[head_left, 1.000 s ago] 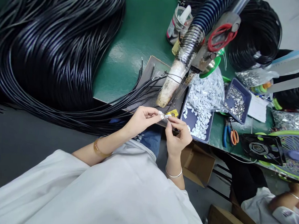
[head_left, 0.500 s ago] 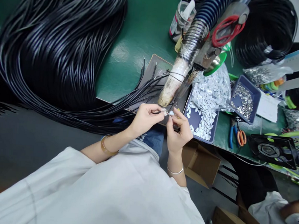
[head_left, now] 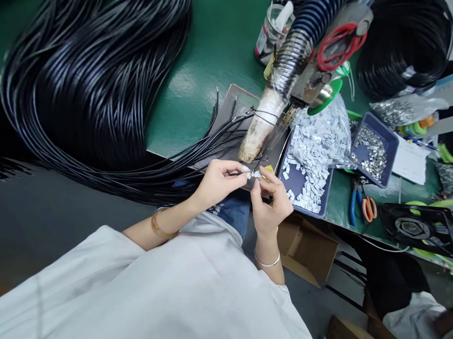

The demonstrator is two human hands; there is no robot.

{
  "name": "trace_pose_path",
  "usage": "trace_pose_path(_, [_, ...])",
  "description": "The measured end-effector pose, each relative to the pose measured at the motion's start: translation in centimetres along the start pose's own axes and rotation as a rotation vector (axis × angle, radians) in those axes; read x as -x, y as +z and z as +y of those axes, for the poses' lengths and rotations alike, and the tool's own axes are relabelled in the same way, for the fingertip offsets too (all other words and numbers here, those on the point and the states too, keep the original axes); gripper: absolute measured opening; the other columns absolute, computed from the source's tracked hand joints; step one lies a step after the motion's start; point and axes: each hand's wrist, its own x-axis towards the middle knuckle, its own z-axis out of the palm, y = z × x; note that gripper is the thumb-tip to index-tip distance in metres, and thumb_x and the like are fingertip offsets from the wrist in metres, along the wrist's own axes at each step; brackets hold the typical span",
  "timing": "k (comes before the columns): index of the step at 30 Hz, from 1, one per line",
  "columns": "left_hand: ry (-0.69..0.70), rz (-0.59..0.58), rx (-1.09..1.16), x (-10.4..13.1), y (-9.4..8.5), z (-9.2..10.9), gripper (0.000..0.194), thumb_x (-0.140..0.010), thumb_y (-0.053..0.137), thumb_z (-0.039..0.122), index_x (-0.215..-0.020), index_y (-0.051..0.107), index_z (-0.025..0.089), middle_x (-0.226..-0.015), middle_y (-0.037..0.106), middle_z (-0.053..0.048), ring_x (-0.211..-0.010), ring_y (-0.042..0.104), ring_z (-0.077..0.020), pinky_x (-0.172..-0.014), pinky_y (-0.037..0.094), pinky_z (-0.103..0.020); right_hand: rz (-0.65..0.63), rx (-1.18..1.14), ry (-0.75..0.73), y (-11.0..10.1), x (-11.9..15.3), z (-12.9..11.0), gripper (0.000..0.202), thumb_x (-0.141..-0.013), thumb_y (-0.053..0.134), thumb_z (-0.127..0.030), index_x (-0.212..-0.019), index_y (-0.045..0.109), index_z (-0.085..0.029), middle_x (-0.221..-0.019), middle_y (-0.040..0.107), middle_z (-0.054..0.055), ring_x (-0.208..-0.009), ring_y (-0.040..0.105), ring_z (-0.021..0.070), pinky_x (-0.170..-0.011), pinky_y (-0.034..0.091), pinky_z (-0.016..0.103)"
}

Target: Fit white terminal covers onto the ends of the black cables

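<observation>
My left hand [head_left: 221, 183] pinches the end of a black cable between thumb and fingertips. A small metal piece [head_left: 251, 175] shows at the cable's tip, too small to make out fully. From the other side my right hand [head_left: 271, 202] closes thumb and fingers around a small pale tab [head_left: 257, 174] at that same tip. The fingertips of both hands nearly meet. Just above them ends the whitish, stained nozzle [head_left: 253, 140] of a ribbed hose, beside a metal tool holder [head_left: 312, 85]. More black cables [head_left: 164, 178] run in from the left, beside my left hand.
A blue tray [head_left: 295, 180] of white tabs stands to the right, a smaller tray [head_left: 391, 149] of metal parts beyond it. Pliers [head_left: 353, 205], a black fan [head_left: 415, 228] and a jar [head_left: 265, 39] stand around. A cardboard box [head_left: 309, 251] is below; another person [head_left: 413, 314] sits at right.
My right fingers have shifted slightly at the cable tip, and a yellow patch behind them shows more. My left hand keeps its grip on the cable. The view has moved slightly.
</observation>
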Motion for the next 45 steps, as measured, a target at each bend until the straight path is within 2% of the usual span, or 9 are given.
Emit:
trace_pose_path(5, [0.010,-0.035,-0.075,0.1,-0.2,0.2,0.007,-0.067,0.074,0.018,-0.070,0.076,0.012,-0.061,0.067,0.001,-0.053,0.055,-0.0073,-0.053,0.045,-0.018,0.009,0.005,-0.008,0.0,0.1,-0.1,0.011,-0.084,0.065,-0.011,-0.089,0.063,-0.020,-0.107,0.077,0.006,-0.085,0.074,0.0135,-0.065,0.060,0.023])
trace_pose_path(13, [-0.017,0.021,0.037,-0.1,0.4,-0.6,0.010,-0.064,0.075,0.019,-0.069,0.072,0.011,-0.067,0.071,0.000,-0.061,0.063,-0.0101,-0.061,0.053,-0.019,0.027,0.032,-0.003,0.4,0.1,0.0,0.010,-0.084,0.067,-0.012,-0.090,0.065,-0.019,-0.108,0.076,0.007,-0.089,0.074,0.0144,-0.064,0.060,0.022])
trace_pose_path(21, [0.009,0.015,0.097,-0.1,0.6,0.3,0.010,-0.065,0.076,0.019,-0.071,0.075,0.011,-0.069,0.074,-0.002,-0.065,0.067,-0.0120,-0.067,0.058,-0.021,0.047,0.026,-0.001,0.6,-0.5,-0.4,0.010,-0.084,0.066,-0.013,-0.091,0.066,-0.020,-0.111,0.075,0.008,-0.088,0.074,0.0151,-0.063,0.061,0.024])
trace_pose_path(27, [0.014,0.004,0.034,0.1,0.2,-0.2,0.011,-0.067,0.075,0.019,-0.075,0.077,0.012,-0.074,0.075,-0.003,-0.067,0.068,-0.0119,-0.067,0.057,-0.020,0.035,0.056,-0.022,0.4,0.0,-0.3,0.007,-0.084,0.066,-0.015,-0.085,0.062,-0.020,-0.109,0.076,0.007,-0.083,0.075,0.0144,-0.061,0.061,0.023])
trace_pose_path(32, [0.024,0.023,-0.003,0.2,0.3,-0.4,0.011,-0.066,0.074,0.019,-0.074,0.076,0.011,-0.071,0.073,-0.002,-0.065,0.066,-0.0120,-0.063,0.054,-0.019,0.036,0.060,-0.022,0.3,0.2,-0.1,0.008,-0.084,0.066,-0.014,-0.089,0.063,-0.020,-0.109,0.076,0.007,-0.086,0.075,0.0151,-0.062,0.061,0.024])
trace_pose_path(38, [0.042,-0.019,-0.058,0.3,0.1,-0.5,0.008,-0.069,0.072,0.019,-0.073,0.075,0.012,-0.070,0.072,-0.001,-0.062,0.063,-0.0104,-0.059,0.051,-0.018,0.025,0.078,-0.031,0.2,0.3,-0.1,0.007,-0.087,0.064,-0.015,-0.092,0.063,-0.020,-0.106,0.076,0.006,-0.088,0.075,0.0151,-0.067,0.061,0.024])
trace_pose_path(41, [0.016,-0.025,-0.050,0.3,0.1,-0.4,0.009,-0.067,0.071,0.017,-0.073,0.075,0.012,-0.070,0.072,-0.001,-0.061,0.062,-0.0100,-0.060,0.052,-0.018,0.102,0.010,0.025,-0.2,0.4,-0.1,0.008,-0.089,0.061,-0.017,-0.096,0.062,-0.022,-0.093,0.076,0.003,-0.071,0.075,0.0138,-0.061,0.061,0.024])
trace_pose_path(43, [-0.002,-0.001,-0.054,0.3,0.2,-0.3,0.009,-0.065,0.071,0.017,-0.072,0.075,0.012,-0.069,0.071,0.000,-0.059,0.061,-0.0096,-0.058,0.050,-0.018,0.242,-0.027,0.066,-0.7,0.4,-0.2,0.008,-0.092,0.058,-0.024,-0.100,0.060,-0.022,-0.072,0.070,-0.003,-0.049,0.067,0.0117,-0.048,0.056,0.024])
trace_pose_path(45, [-0.005,0.023,-0.061,0.3,0.3,-0.2,0.009,-0.064,0.072,0.017,-0.070,0.075,0.012,-0.066,0.069,0.000,-0.056,0.059,-0.0088,-0.055,0.047,-0.017,0.328,-0.070,0.117,-1.3,0.4,-0.3,0.016,-0.094,0.054,-0.029,-0.109,0.055,-0.023,-0.061,0.062,-0.007,-0.038,0.058,0.0102,-0.041,0.051,0.024])
